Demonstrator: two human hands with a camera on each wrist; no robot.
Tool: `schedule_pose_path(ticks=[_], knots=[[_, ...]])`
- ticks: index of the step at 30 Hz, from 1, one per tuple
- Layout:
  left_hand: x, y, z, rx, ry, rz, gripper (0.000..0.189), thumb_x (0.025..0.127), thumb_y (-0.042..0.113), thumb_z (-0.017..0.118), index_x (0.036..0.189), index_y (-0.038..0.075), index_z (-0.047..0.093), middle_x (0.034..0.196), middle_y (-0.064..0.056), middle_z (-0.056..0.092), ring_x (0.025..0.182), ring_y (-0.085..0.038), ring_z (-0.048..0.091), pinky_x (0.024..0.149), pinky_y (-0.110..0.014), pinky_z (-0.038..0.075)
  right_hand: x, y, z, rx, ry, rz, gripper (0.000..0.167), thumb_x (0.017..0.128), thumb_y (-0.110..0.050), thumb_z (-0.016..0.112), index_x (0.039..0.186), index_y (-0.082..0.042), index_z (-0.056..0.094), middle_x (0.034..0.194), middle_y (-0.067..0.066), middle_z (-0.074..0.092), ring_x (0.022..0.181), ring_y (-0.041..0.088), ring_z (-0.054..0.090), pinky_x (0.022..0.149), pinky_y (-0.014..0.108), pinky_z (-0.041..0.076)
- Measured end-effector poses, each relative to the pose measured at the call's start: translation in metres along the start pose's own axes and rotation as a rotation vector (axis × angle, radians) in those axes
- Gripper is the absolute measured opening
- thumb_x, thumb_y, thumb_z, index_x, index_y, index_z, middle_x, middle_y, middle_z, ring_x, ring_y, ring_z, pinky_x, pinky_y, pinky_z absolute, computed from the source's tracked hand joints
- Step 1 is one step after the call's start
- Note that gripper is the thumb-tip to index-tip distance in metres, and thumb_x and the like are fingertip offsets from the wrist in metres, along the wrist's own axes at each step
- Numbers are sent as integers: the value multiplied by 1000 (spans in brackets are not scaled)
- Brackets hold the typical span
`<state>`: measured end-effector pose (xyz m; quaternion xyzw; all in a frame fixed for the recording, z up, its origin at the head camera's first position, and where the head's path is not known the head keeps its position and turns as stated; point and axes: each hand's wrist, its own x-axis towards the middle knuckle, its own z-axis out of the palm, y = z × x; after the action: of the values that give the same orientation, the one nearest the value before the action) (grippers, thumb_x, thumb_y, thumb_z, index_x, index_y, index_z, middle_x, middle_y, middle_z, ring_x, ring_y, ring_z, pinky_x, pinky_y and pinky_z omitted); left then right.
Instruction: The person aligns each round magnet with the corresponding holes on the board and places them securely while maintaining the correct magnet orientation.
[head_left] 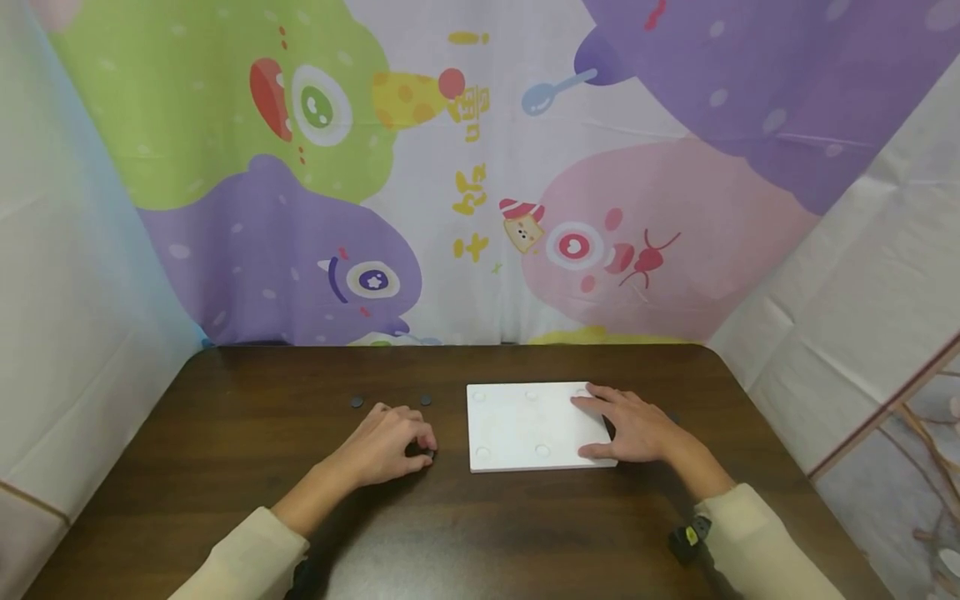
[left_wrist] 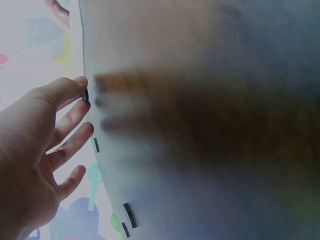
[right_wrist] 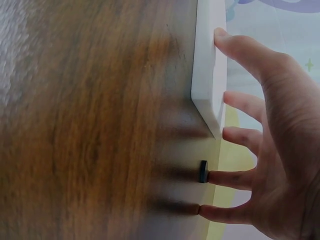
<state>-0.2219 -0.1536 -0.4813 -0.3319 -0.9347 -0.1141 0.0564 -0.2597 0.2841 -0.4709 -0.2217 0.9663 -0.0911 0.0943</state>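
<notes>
A small dark disc is pinched between thumb and forefinger of the left hand; largely hidden in the head view, it is shown edge-on from the left wrist. Beyond those fingers, two loose discs are seen by the head camera, three by the left wrist's. The white board is touched by the right hand, fingers spread; another disc is clearly revealed beside its fingertip only from the right wrist. Past the fingers, yellow lettering is ended by "!".
</notes>
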Motion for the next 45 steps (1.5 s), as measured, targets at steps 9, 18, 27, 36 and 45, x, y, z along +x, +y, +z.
schedule_pose_path(ticks=[9, 18, 27, 36, 45], knots=[[4, 0, -8, 5, 37, 13, 11, 92, 29, 93, 98, 28, 84, 97, 12, 78, 104, -17, 75, 93, -48, 54, 0, -2, -2, -4, -6, -1, 96, 92, -72, 80, 170, -25, 51, 181, 19, 41, 156, 56, 49, 111, 83, 49], [8, 2, -8, 1, 40, 19, 10, 93, 30, 93, 99, 28, 84, 98, 11, 78, 103, -17, 75, 93, -48, 54, -1, -2, -2, 2, -6, 1, 95, 92, -71, 81, 170, -25, 51, 181, 19, 41, 156, 57, 49, 112, 84, 48], [13, 9, -8, -17, 38, 24, 9, 94, 28, 92, 102, 27, 86, 98, 11, 79, 102, -17, 75, 94, -49, 54, 0, 0, 1, -5, 1, -7, 96, 92, -71, 81, 170, -25, 51, 181, 19, 42, 156, 57, 49, 112, 85, 47], [20, 16, -8, -36, 42, 34, 8, 95, 28, 91, 102, 26, 86, 99, 11, 80, 102, -16, 74, 95, -49, 54, 0, 1, 1, -10, 5, -7, 95, 92, -72, 80, 170, -25, 51, 181, 19, 42, 156, 57, 50, 112, 85, 48], [26, 25, -6, -28, 50, 49, 8, 95, 29, 91, 102, 28, 87, 99, 12, 80, 102, -14, 74, 94, -46, 53, 0, 1, 1, -9, 5, -12, 95, 92, -71, 81, 170, -26, 51, 181, 19, 42, 156, 58, 49, 111, 85, 48]])
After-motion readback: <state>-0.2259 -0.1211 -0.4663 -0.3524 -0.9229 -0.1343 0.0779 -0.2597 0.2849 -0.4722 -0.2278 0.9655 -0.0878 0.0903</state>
